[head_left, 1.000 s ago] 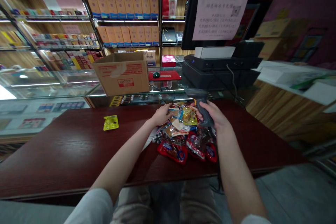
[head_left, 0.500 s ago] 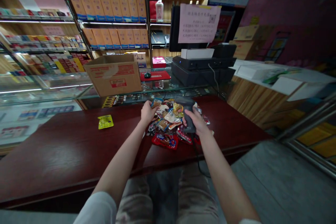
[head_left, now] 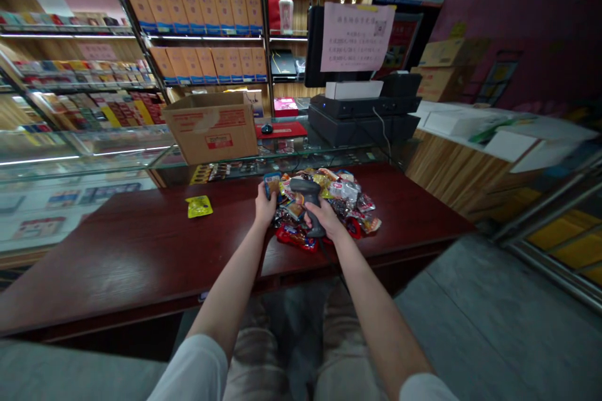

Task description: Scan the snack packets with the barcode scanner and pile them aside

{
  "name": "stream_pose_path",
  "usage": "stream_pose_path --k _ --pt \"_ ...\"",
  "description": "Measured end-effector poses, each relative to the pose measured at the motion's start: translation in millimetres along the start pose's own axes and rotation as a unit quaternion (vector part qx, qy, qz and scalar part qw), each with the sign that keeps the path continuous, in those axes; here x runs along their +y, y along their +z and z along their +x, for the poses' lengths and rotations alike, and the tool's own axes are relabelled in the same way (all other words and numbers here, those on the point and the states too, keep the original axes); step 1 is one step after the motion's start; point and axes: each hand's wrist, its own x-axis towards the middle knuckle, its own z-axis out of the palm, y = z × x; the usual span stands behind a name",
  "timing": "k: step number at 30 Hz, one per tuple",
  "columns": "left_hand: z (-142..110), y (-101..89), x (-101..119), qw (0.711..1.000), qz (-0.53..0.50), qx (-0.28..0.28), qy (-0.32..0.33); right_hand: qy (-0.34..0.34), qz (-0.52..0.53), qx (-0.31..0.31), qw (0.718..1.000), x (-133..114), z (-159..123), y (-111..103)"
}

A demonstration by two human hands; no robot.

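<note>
My left hand (head_left: 266, 205) is closed on a small blue-edged snack packet (head_left: 271, 184), held up at the left side of a heap of snack packets (head_left: 345, 191). My right hand (head_left: 324, 218) grips the handle of a dark grey barcode scanner (head_left: 306, 189), whose head points left toward that packet. The scanner is over the heap and hides part of it; its cable drops past the front edge of the table. A single yellow packet (head_left: 199, 206) lies apart, to the left of my left hand.
Beneath everything is a dark red wooden table (head_left: 141, 257). Behind it, a glass counter (head_left: 282, 149) carries an open cardboard box (head_left: 211, 131), a mouse (head_left: 266, 129) on a red mat and a cash drawer (head_left: 362, 125) with a monitor. A wood-sided counter (head_left: 451, 163) stands at right.
The scanner in my right hand has moved left, nearer the packet. My left hand has lifted its packet out of the heap and turned it more upright. The view has shifted slightly.
</note>
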Motion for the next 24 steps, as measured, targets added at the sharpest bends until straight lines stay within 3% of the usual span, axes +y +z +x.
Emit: stream_pose_path --k 10,13,16,20,24 --pt "-4.4 -1.4 6.2 1.0 0.02 0.004 0.017 -0.011 0.008 0.009 1.0 2.9 -1.4 -1.3" --pt "0.0 -10.5 13.1 0.998 0.046 0.039 -0.002 -0.01 -0.014 0.008 1.0 -3.3 -5.5 -1.3" --pt "12.8 -36.5 22.7 0.983 0.158 0.072 -0.061 -0.024 -0.03 0.013 0.999 -16.1 -10.2 -4.9" --pt "29.2 -90.7 24.6 0.932 0.342 0.026 -0.114 -0.059 -0.043 0.034 0.997 -37.0 -14.4 -20.7" --pt "29.3 -138.4 6.2 0.873 0.476 -0.005 -0.104 -0.079 -0.054 0.053 0.994 -49.9 -18.2 -45.5"
